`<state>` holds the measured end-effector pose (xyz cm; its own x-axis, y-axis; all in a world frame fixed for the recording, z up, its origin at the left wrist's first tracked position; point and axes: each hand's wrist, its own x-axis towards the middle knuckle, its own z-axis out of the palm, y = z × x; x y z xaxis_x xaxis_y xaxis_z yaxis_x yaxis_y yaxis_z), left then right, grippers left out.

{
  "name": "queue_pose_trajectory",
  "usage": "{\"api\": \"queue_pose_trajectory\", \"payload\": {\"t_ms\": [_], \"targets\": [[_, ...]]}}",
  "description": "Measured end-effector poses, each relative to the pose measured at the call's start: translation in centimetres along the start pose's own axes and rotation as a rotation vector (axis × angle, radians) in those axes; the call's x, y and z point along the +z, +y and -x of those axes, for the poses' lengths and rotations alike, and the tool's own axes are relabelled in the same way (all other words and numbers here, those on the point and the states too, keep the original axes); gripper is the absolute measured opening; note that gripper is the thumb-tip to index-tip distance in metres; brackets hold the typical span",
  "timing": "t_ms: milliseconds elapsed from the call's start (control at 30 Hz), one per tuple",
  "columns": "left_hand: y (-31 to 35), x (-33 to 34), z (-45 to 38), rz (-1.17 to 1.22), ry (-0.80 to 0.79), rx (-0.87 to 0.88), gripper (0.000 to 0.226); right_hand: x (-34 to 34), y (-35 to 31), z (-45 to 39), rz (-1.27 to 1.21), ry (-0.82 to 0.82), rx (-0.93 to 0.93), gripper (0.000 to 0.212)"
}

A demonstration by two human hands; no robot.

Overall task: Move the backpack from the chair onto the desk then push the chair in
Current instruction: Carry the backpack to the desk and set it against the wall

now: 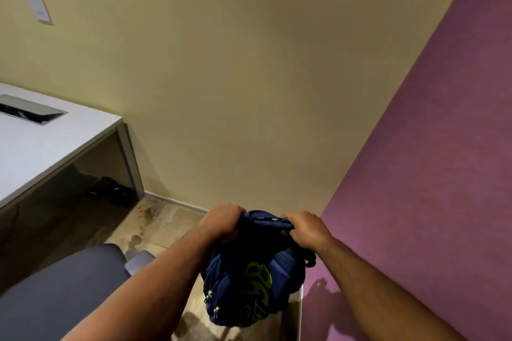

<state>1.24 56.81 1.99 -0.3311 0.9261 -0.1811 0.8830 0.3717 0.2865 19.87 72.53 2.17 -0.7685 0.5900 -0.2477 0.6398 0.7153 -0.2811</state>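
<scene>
A dark blue backpack [255, 271] with neon green lettering hangs in the air low in the middle of the view, above the floor. My left hand [221, 221] grips its top edge on the left side and my right hand [307, 230] grips the top on the right. The grey chair [58, 293] fills the lower left, its seat bare and its armrest [138, 260] beside my left forearm. The white desk [41, 147] stands at the left edge, apart from the chair.
A cable slot [30, 109] is set into the desktop. Dark cables [113, 188] lie on the floor under the desk. A beige wall is ahead, and a purple wall [432, 174] runs close along the right of the backpack. Tiled floor [171, 219] shows between desk and chair.
</scene>
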Motion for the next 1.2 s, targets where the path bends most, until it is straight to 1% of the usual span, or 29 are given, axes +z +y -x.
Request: {"api": "queue_pose_trajectory", "payload": {"t_ms": [233,367,500,700,800,867,967,1067,1200], "targets": [[-5.3,-3.1,-6.0,0.079,-0.023,-0.083,0.024,-3.4,-1.9,-10.2,0.093,-0.055,-0.123,0.022],[-8.8,-3.9,-8.5,0.125,-0.014,-0.173,0.023,-4.0,-3.7,-16.6,0.118,-0.097,-0.211,0.028],[-12.7,-5.2,-11.3,0.122,-0.014,-0.286,0.026,-4.0,-6.0,-24.0,0.158,-0.145,-0.316,0.028],[-19.5,-7.0,-15.6,0.178,0.008,-0.458,0.032,-4.5,-10.1,-35.4,0.169,-0.228,-0.494,0.027],[-22.1,-8.3,-16.9,0.218,0.014,-0.561,0.035,-5.1,-12.6,-39.8,0.204,-0.282,-0.591,0.029],[-23.5,-9.2,-17.4,0.262,0.048,-0.635,0.033,-5.8,-14.5,-42.4,0.225,-0.298,-0.661,0.03],[-25.3,-10.7,-17.5,0.318,0.127,-0.742,0.029,-6.8,-17.7,-46.0,0.245,-0.285,-0.761,0.032],[-27.2,-12.1,-17.0,0.363,0.197,-0.821,0.023,-7.2,-21.1,-48.6,0.27,-0.228,-0.857,0.031],[-29.8,-14.0,-16.5,0.312,0.328,-0.927,0.02,-7.8,-25.7,-51.5,0.262,-0.114,-1.0,0.028]]}}
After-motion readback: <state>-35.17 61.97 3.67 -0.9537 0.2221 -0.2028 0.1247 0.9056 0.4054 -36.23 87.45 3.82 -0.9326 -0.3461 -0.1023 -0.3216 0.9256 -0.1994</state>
